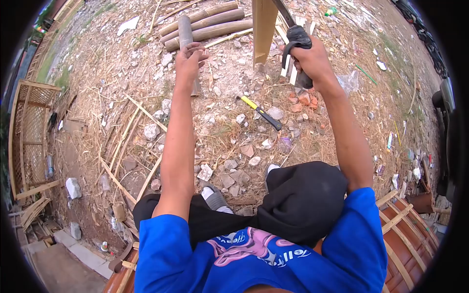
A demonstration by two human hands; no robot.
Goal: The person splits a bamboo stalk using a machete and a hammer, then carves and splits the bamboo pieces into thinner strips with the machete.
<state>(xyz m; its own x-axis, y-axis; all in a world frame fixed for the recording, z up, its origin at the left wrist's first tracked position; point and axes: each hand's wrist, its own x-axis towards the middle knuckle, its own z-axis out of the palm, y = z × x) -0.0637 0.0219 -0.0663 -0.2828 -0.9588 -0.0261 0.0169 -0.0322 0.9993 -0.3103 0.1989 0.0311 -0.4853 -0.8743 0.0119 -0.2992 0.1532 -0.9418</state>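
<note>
Your left hand (190, 57) is half open, fingers a bit bent, over a round gray stick (185, 30); I can't tell if it touches. Fat round logs (215, 25) lie just past it. The yellow and black hammer (261, 113) is on the ground. Next, your right hand (312, 59) is closed tight around the black handle (299, 38) of a long blade (283, 12).

Even daylight falls on the littered ground (229, 122), bright and slightly washed out toward the top, with only soft, faint shadows. A wide fisheye lens bows the latticed frame (34, 136) at left and the slatted wood (403, 234) at lower right, while black vignetting rounds off the corners. The hammer (259, 112) near the center appears fairly crisp; detail softens toward the rim. No strong glare shows.
</note>
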